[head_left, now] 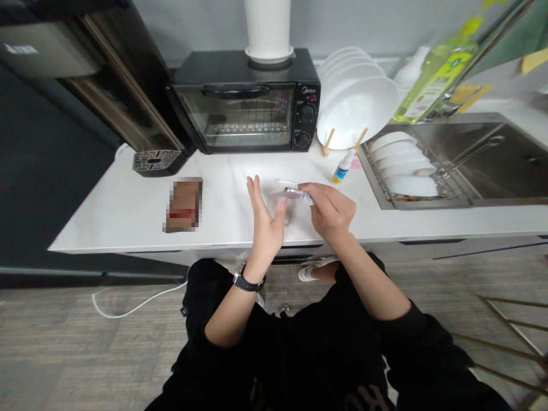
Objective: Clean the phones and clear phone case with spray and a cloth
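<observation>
Over the counter, my right hand (pixel 334 211) pinches one end of a small, shiny purplish-silver packet (pixel 293 193). My left hand (pixel 266 222), a black watch on its wrist, is raised with fingers stretched up; its thumb tip is at the packet's near side, and I cannot tell whether it touches. Below the packet stands a clear glass container (pixel 289 216), partly hidden by my left thumb and the packet. To the right of my hands, a small white spray bottle (pixel 342 167) with a blue and yellow label stands on the counter.
A black toaster oven (pixel 244 114) stands at the back, with a white pot (pixel 269 28) on top. White plates (pixel 357 108) lean in a rack beside it. The sink (pixel 492 148) with stacked bowls is to the right. At left are a dispenser (pixel 124 85) and a blurred-out flat object (pixel 184 204).
</observation>
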